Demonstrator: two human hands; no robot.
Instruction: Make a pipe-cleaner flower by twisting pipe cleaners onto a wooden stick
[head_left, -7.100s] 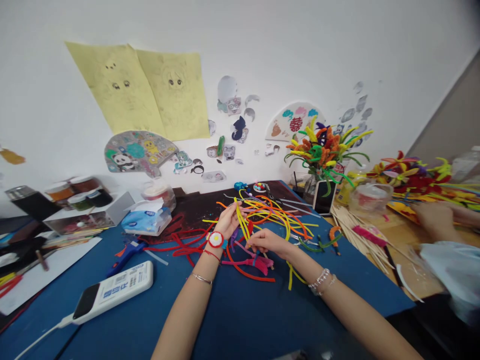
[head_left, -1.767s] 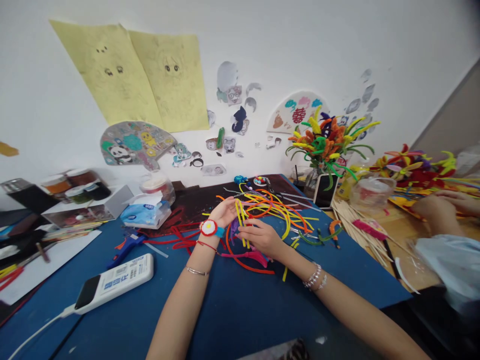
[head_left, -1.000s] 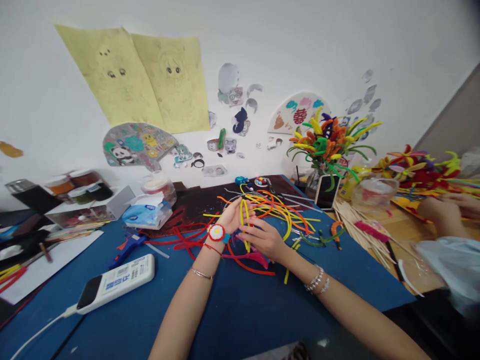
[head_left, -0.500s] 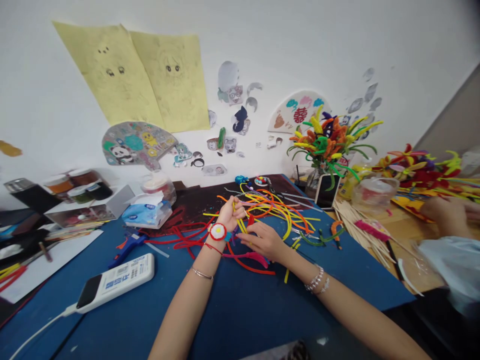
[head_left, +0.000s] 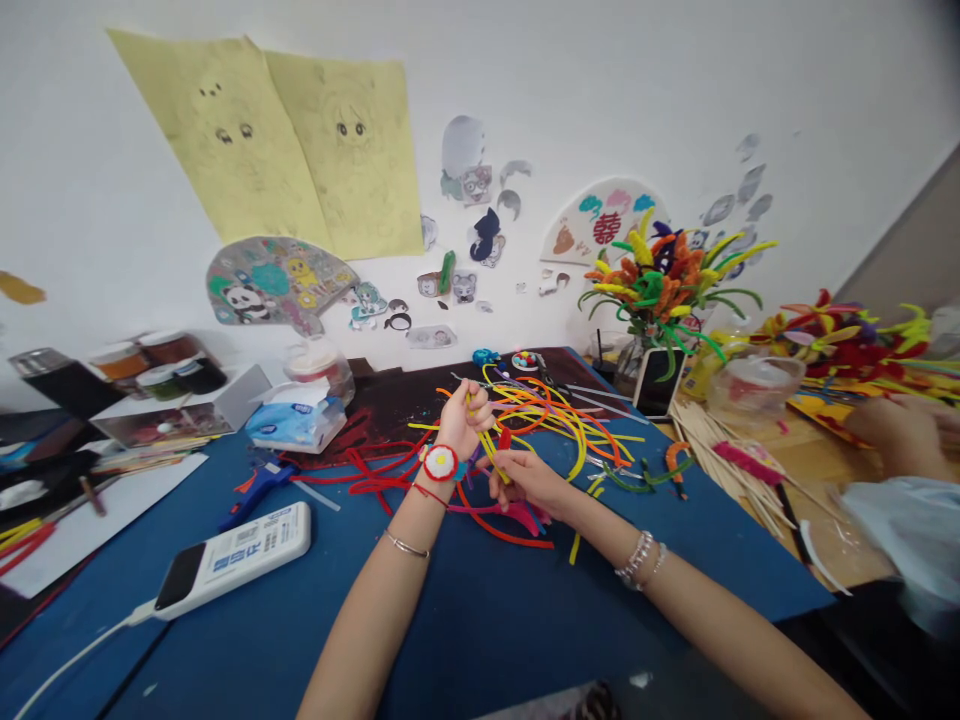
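Yellow pipe cleaners [head_left: 489,445] run between my two hands above the blue table mat. My left hand [head_left: 463,420] is closed around their upper part, and its wrist wears a band with a red, white and yellow flower [head_left: 441,462]. Lower down and to the right, my right hand [head_left: 531,480] pinches the lower end between thumb and fingers. A small red tip [head_left: 505,439] shows just above that hand. Behind and around both hands lies a loose heap of yellow and orange pipe cleaners [head_left: 577,440], with red ones [head_left: 375,485] to the left.
On the left are a white power bank [head_left: 247,550] with a cable, a blue glue gun [head_left: 259,492] and a tissue pack [head_left: 296,425]. A vase of pipe-cleaner flowers [head_left: 656,270], a phone [head_left: 658,382] and wooden sticks [head_left: 720,450] stand right. Another person's hand [head_left: 900,435] is at far right.
My right hand's fingers have curled in from a looser, stretched pose and now pinch the lower end of the yellow pipe cleaners. The left hand keeps its grip. The view has shifted slightly.
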